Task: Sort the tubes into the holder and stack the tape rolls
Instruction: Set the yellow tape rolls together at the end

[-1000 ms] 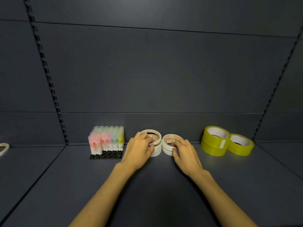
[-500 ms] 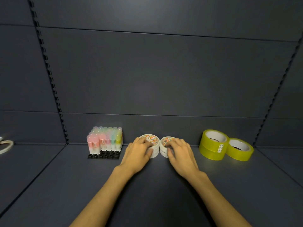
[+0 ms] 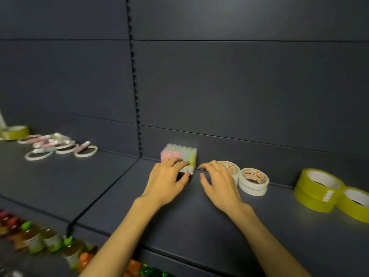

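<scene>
Fingers (image 3: 179, 160) of the left hand (image 3: 166, 180) curled over the front of the block of pastel tubes (image 3: 179, 154), the thumb pressed against its lower right corner, so the hand gripped the block; the holder under the tubes was almost wholly hidden by that hand and could not be made out. The tubes stood upright and tightly packed, pink at the left, pale blue and green in the middle, yellow at the right, close to the back wall of the dark shelf (image 3: 199, 216). The right hand (image 3: 218, 182) lay just beside the block, its fingers spread and loosely bent, holding nothing, the fingertips near the tubes' right edge; whether they touched the block I could not tell. Behind that hand sat a white tape stack (image 3: 229, 168), partly covered, and touching it on the right a second white tape stack (image 3: 252, 181), two rolls high with printed cores. Well apart to the right stood a yellow tape stack (image 3: 317, 189) of two rolls, with a single yellow tape roll (image 3: 355, 204) against it. On the next shelf bay to the left lay loose tubes and thin tape rings (image 3: 60, 146) in a scatter, with another yellow roll (image 3: 15, 131) at the far end. Blurred bottles (image 3: 40, 238) filled the lower shelf.
</scene>
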